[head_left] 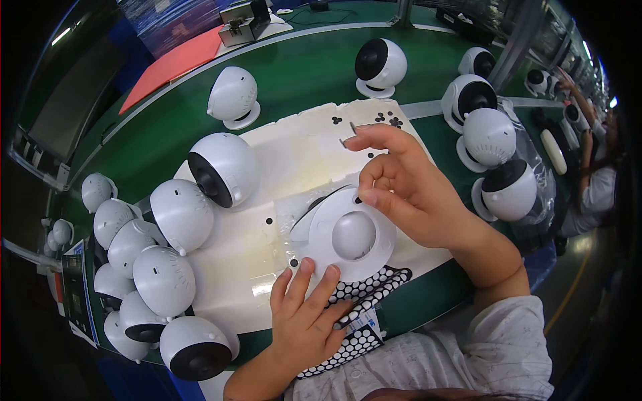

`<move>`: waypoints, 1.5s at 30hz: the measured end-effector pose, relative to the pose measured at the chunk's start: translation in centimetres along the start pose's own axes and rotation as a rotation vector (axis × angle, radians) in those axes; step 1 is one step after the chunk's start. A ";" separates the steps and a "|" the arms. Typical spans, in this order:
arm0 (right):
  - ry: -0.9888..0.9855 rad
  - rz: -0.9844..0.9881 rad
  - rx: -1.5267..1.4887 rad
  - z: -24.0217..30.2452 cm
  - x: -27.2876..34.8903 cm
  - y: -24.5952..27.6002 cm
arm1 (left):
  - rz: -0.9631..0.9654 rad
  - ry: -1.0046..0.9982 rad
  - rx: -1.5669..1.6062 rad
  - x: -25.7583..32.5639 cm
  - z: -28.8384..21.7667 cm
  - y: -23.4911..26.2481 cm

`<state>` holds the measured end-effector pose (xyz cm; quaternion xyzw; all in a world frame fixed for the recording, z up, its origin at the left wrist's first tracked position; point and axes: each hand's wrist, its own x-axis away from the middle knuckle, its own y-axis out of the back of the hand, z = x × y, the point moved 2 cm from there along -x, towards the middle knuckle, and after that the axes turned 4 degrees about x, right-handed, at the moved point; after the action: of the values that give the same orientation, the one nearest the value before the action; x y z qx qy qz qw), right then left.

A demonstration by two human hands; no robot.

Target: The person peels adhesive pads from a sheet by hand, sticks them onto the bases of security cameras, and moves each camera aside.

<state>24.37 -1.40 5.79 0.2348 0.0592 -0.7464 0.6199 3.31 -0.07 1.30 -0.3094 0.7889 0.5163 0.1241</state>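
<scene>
A white ball-shaped camera lies face down on the worktable in front of me, its round white base (384, 244) turned up. My left hand (304, 314) rests with spread fingers against the near-left rim of that base. The thumb of my right hand (408, 184) meets a small black round pad (359, 200) at the far rim of the base, with another finger curled close to it. The index finger is lifted away, with thin metallic tips beside it that I cannot make out fully. Below the base lies a black sheet with white round spots (358, 344), partly under my left hand.
Several white ball cameras (164, 281) crowd the left side, and more (489, 137) stand at the right. Loose black pads (382, 119) dot the white paper (247, 294) on the green table (301, 73). A metal box (244, 23) sits at the back; other people are at far right.
</scene>
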 end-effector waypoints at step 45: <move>0.187 0.184 0.504 1.4 0.4 -3.3 | 0.057 -0.033 0.027 0.6 0.0 0.4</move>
<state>20.82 -1.53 6.24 0.4537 -0.0930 -0.6533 0.5989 2.60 -0.21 1.32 -0.2766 0.8020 0.5141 0.1266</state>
